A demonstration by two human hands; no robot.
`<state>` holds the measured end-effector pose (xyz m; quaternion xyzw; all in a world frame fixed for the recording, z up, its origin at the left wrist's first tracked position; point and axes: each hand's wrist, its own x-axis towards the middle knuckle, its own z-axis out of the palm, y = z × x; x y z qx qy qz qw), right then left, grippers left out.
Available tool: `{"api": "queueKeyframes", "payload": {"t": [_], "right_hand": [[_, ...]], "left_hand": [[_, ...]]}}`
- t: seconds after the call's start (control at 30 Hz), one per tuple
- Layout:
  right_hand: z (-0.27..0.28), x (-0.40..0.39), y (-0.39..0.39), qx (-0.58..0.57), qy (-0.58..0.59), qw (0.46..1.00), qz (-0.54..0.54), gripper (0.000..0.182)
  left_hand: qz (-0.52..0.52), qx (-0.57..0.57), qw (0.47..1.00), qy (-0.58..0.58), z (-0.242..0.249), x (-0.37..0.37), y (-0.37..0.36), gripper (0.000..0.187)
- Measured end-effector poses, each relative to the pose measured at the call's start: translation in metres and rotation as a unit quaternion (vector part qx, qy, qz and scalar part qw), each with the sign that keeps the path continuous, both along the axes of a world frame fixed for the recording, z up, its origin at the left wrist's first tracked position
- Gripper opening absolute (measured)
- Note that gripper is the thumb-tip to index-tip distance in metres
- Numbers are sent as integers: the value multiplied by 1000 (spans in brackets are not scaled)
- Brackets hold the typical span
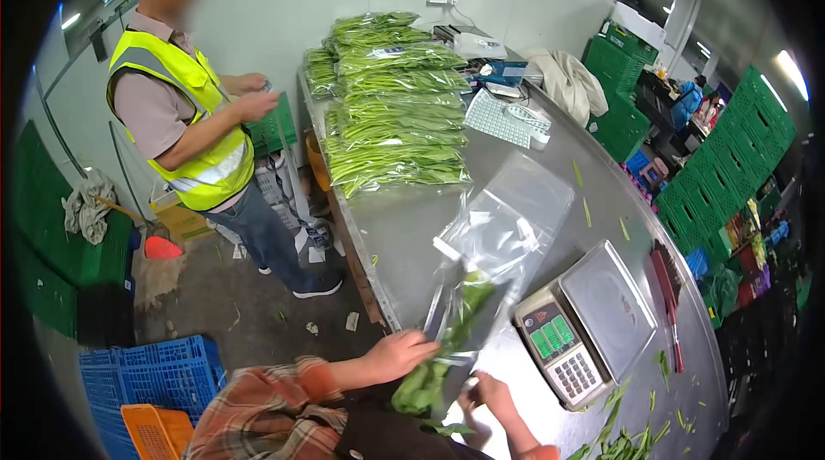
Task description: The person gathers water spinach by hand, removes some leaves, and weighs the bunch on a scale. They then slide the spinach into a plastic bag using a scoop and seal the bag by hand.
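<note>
A bundle of leafy greens (421, 387) lies partly inside a clear plastic bag (481, 264) at the near edge of the metal table. My left hand (397, 357) is closed on the bag's open end, beside the leaves. My right hand (490, 395) curls close to the bag's other side, just right of the greens; what its fingers hold, if anything, is hidden. More clear bags (524, 193) lie flat beyond the bundle. Right of my hands stands a digital scale (567, 340) with lit green displays and a bare metal pan.
Bagged greens (395, 116) are piled at the table's far left. Loose leaves (627, 443) and a red-handled knife (675, 322) lie to the right. Across the table's left edge stands a person in a yellow vest (198, 116). Blue crates (155, 383) sit on the floor.
</note>
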<state>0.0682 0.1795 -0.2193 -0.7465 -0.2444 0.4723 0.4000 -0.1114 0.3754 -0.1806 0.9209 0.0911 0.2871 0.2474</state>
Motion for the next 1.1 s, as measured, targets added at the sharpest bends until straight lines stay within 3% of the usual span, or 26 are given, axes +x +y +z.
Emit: {"api": "queueKeyframes", "payload": {"t": [0.03,0.1,0.17,0.23,0.27,0.3,0.33,0.37,0.4,0.47,0.5,0.53,0.57,0.6,0.63,0.7,0.73,0.77,0.8,0.83,0.87,0.9,0.97,1.03,1.07,1.1], "right_hand": [[1,-11,-11,-33,-27,997,66,38],[39,-23,-15,-50,-317,913,253,38],[63,-19,-7,20,-368,917,150,34],[108,11,8,145,-349,925,45,30],[164,19,15,101,-346,932,27,27],[184,31,20,126,-366,922,0,25],[219,39,24,33,-243,970,1,25],[205,69,15,71,-154,985,37,28],[247,68,8,90,-188,974,89,30],[290,68,-6,125,-167,975,80,29],[296,66,-13,136,-148,977,73,29],[295,66,-10,100,-122,987,33,28],[294,67,-9,65,-100,993,-7,27],[306,68,-15,120,-147,982,-18,28],[326,62,-28,178,-120,975,-57,28],[332,56,-45,337,-98,936,-19,28],[337,53,-40,266,-110,958,-20,30],[340,44,-30,136,-164,975,-66,30],[346,51,-36,91,-223,970,-39,28],[355,63,-43,49,-285,957,-11,27],[378,62,-51,87,-315,945,26,24],[386,58,-56,155,-284,945,-50,12],[382,58,-34,235,-587,770,-83,19],[382,59,-20,259,-544,769,213,38],[378,52,-9,226,-439,829,263,46],[375,54,-3,189,-473,804,307,44]], "left_hand": [[-11,17,999,27,-7,-21,2,26],[-37,2,999,6,5,-37,0,27],[-30,25,999,-9,34,-20,5,27],[2,-17,995,-103,72,14,18,30],[-5,-21,994,-108,101,27,28,31],[-64,-110,983,-131,118,49,38,28],[-100,-157,976,-118,139,60,41,25],[-132,-204,965,-104,161,71,44,23],[-144,-200,967,-65,196,73,43,24],[-147,-189,970,-46,240,74,35,24],[-148,-191,970,-29,247,76,33,24],[-218,-159,963,-10,246,90,34,21],[-211,-207,955,3,245,85,25,20],[-205,-242,949,5,255,79,19,21],[-198,-277,940,11,273,74,13,21],[-190,-292,937,-5,292,69,9,25],[-176,-276,945,-1,294,74,8,27],[-191,-247,947,80,292,86,9,26],[-217,-286,931,61,287,88,4,27],[-243,-320,915,37,287,90,2,27],[-218,-320,922,22,291,95,10,27],[-192,-326,926,11,294,99,19,27],[-186,-363,913,14,286,114,27,26],[-227,-406,885,21,257,150,32,26],[-246,-449,859,20,249,158,36,32],[-265,-490,830,18,243,166,40,38]]}}
